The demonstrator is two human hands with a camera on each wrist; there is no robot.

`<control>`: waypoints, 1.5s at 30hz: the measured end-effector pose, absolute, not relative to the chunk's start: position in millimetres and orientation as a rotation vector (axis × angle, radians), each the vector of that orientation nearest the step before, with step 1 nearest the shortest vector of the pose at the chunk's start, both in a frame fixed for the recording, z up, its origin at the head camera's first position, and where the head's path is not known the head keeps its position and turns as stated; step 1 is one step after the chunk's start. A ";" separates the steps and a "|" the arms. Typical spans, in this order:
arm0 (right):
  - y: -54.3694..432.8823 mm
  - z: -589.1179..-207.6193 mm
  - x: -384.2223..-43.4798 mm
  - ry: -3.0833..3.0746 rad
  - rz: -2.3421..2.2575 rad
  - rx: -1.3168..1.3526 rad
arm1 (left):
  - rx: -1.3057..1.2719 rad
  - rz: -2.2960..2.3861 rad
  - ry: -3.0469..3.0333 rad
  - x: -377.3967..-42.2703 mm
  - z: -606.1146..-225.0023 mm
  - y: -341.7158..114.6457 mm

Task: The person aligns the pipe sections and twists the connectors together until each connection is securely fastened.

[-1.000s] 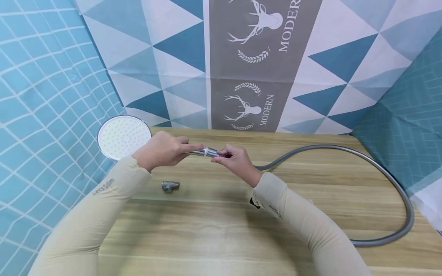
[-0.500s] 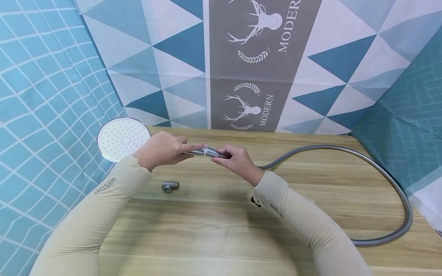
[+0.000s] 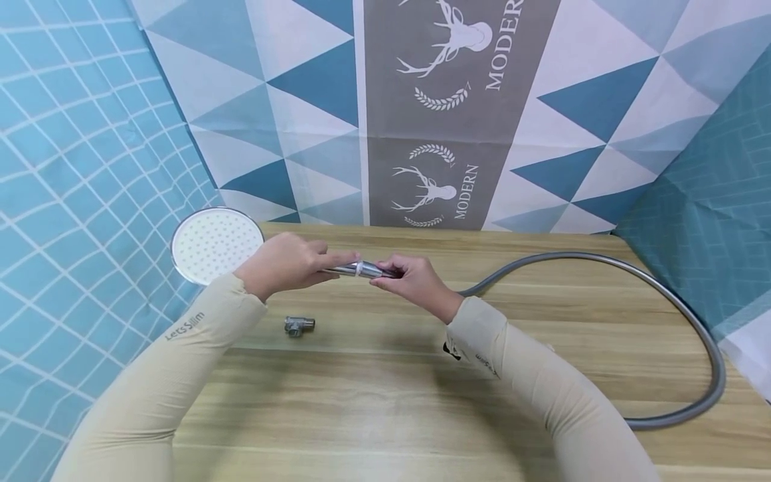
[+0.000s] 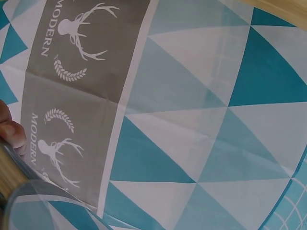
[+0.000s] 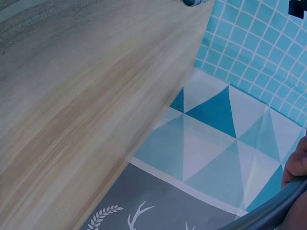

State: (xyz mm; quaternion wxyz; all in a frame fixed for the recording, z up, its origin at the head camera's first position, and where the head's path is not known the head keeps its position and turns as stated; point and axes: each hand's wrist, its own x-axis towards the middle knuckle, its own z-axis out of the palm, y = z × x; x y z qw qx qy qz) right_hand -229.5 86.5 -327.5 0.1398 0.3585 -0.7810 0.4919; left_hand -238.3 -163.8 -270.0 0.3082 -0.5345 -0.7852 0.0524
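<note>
In the head view a round shower head [image 3: 217, 245] with a white face and chrome rim is held above the table at left. My left hand [image 3: 288, 265] grips its chrome handle [image 3: 346, 269], the index finger stretched along it toward the joint. A white band [image 3: 359, 268] shows where the handle meets the chrome hose end [image 3: 372, 270]. The fingers of my right hand [image 3: 415, 280] pinch that hose end. From behind this hand the grey shower hose [image 3: 578, 256] runs right; in the right wrist view the hose [image 5: 268, 211] passes under the fingers [image 5: 295, 165].
A small chrome angle valve [image 3: 298, 326] lies on the wooden table [image 3: 361, 415], below my left hand. The hose loops along the table's right side. Patterned sheeting [image 3: 421, 120] stands at the back, with blue tiled sheeting [image 3: 90, 187] at left and teal sheeting [image 3: 711, 187] at right.
The shower head has dipped very slightly. My right forearm has shifted a little to the right. Both hands keep their hold at the joint.
</note>
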 end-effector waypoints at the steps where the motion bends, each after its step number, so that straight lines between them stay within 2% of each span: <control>1: 86.8 -326.8 -229.7 -2.267 1.416 1.040 | -1.412 0.143 -2.084 -238.2 -270.3 -163.9; 12: 88.7 -317.5 -229.9 -2.429 1.369 1.087 | -1.412 0.218 -2.173 -237.0 -272.4 -163.2; 37: 90.8 -316.8 -228.8 -2.636 1.507 0.944 | -1.408 0.208 -2.184 -237.2 -280.3 -161.4; 45: 91.8 -319.3 -226.3 -2.555 1.503 1.077 | -1.428 0.189 -2.120 -235.8 -278.8 -162.7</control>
